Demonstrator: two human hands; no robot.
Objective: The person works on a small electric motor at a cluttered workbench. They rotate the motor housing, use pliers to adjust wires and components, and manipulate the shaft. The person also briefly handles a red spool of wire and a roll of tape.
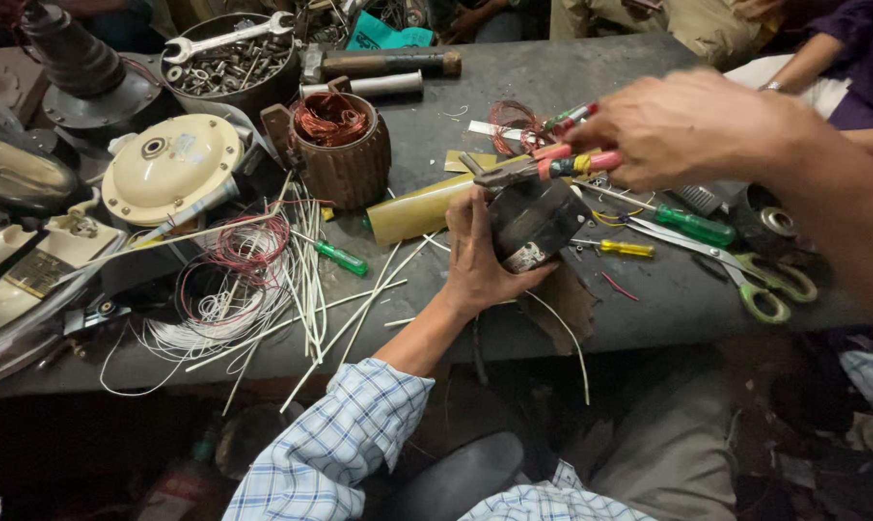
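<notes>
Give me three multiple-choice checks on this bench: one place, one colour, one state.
1. Where are the scissors?
A. at the bench's right end
B. in the bowl of bolts
C. on the cream cover

2. What colour are the scissor handles?
A. red
B. green
C. black

3. What is the left hand doing?
A. lying flat, empty
B. gripping the dark block
C. holding the spanner

Answers: 1 A, they lie by the green screwdriver; 2 B, both loops are green; 3 B, its fingers wrap the block while the right hand holds pliers.
</notes>
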